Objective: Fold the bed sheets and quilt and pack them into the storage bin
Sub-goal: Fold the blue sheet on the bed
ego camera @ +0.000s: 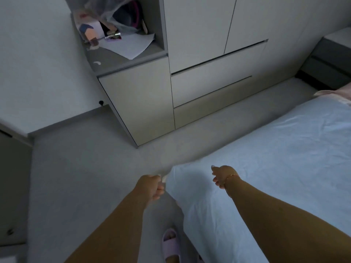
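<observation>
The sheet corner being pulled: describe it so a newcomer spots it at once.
Start at the bed filling the right side, covered by a pale blue sheet. Follow its near-left edge toward the floor, where the left hand is closed on the corner. It alone is lifted and stretched off the mattress.

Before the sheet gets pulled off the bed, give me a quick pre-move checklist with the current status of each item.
1. Left hand closed on the sheet corner: ok.
2. Right hand gripping the light blue sheet: cannot tell; it sits over the fabric with fingers curled, contact unclear.
3. Sheet surface free of loose items near the hands: ok; only a pink fabric lies at the far end.
4. Floor beside the bed clear for stepping: ok.
5. Storage bin within reach: cannot tell; none is visible.
</observation>
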`<action>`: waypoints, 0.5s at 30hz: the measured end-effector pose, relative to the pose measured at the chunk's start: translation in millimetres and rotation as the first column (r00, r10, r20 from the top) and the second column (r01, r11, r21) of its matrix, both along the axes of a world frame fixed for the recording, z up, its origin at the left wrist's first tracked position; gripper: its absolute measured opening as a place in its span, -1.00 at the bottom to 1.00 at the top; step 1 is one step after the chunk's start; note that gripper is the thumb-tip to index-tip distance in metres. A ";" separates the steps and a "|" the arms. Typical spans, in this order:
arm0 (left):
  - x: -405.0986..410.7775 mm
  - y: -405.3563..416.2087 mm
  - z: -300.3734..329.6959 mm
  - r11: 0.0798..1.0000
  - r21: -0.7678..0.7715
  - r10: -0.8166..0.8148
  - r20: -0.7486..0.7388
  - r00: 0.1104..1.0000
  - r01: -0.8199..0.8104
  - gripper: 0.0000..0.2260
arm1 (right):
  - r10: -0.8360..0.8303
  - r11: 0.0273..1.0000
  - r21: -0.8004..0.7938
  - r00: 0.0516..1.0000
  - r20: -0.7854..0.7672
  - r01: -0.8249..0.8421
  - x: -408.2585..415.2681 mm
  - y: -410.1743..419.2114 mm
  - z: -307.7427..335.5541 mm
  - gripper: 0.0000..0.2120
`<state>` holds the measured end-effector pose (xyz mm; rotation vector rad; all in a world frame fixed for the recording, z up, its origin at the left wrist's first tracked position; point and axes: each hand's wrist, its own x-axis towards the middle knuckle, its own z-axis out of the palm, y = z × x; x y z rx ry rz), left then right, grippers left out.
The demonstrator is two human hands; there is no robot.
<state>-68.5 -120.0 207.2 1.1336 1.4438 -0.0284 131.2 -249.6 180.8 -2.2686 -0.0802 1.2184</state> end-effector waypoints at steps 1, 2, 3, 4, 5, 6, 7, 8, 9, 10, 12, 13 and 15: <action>-0.6 7.5 -9.4 1.000 -0.011 0.005 -0.009 1.000 -0.005 -0.84 | 0.032 0.999 -0.031 0.999 0.005 -0.031 1.9 5.9 -11.9 -0.52; -0.6 14.3 -18.4 1.000 -0.020 0.009 -0.019 1.000 -0.009 -0.84 | 0.064 0.996 -0.065 0.998 0.009 -0.063 2.2 11.3 -20.2 -0.50; 0.6 21.4 -27.4 0.999 -0.032 0.017 -0.025 1.000 -0.018 -0.84 | 0.111 0.989 -0.105 0.994 0.019 -0.109 3.5 18.1 -28.0 -0.48; 1.4 29.3 -38.6 0.998 -0.053 0.026 -0.030 0.999 -0.028 -0.83 | 0.167 0.977 -0.144 0.985 0.037 -0.160 2.5 27.4 -33.1 -0.49; 2.6 34.2 -46.8 0.996 -0.078 0.035 -0.029 0.999 -0.038 -0.81 | 0.226 0.962 -0.176 0.972 0.071 -0.211 2.0 34.4 -35.8 -0.49; 3.5 37.9 -54.1 0.994 -0.098 0.045 -0.027 0.999 -0.047 -0.78 | 0.262 0.951 -0.196 0.960 0.101 -0.239 0.5 40.6 -36.5 -0.49; 3.9 42.3 -63.5 0.991 -0.119 0.050 -0.031 0.998 -0.053 -0.75 | 0.291 0.942 -0.208 0.950 0.115 -0.263 -0.5 47.6 -42.7 -0.48; 4.7 46.1 -73.2 0.990 -0.130 0.048 -0.039 0.998 -0.053 -0.72 | 0.313 0.936 -0.212 0.941 0.127 -0.282 -1.6 53.0 -48.4 -0.46; 6.0 49.5 -82.0 0.989 -0.139 0.037 -0.050 0.998 -0.044 -0.70 | 0.341 0.928 -0.208 0.929 0.145 -0.309 -2.1 57.3 -54.8 -0.46; 7.3 53.1 -90.8 0.989 -0.147 0.019 -0.062 0.998 -0.028 -0.68 | 0.355 0.925 -0.199 0.921 0.160 -0.323 -3.7 61.5 -60.8 -0.46; 11.4 59.8 -111.0 0.989 -0.150 -0.031 -0.076 0.997 0.019 -0.64 | 0.385 0.916 -0.193 0.903 0.189 -0.351 -5.2 67.8 -74.8 -0.46; 14.2 62.5 -121.1 0.987 -0.152 -0.060 -0.079 0.995 0.047 -0.60 | 0.399 0.911 -0.198 0.895 0.201 -0.362 -4.7 70.5 -83.8 -0.46; 19.8 66.5 -133.5 0.984 -0.142 -0.117 -0.074 0.990 0.105 -0.50 | 0.429 0.897 -0.213 0.878 0.214 -0.386 -4.6 73.1 -93.0 -0.46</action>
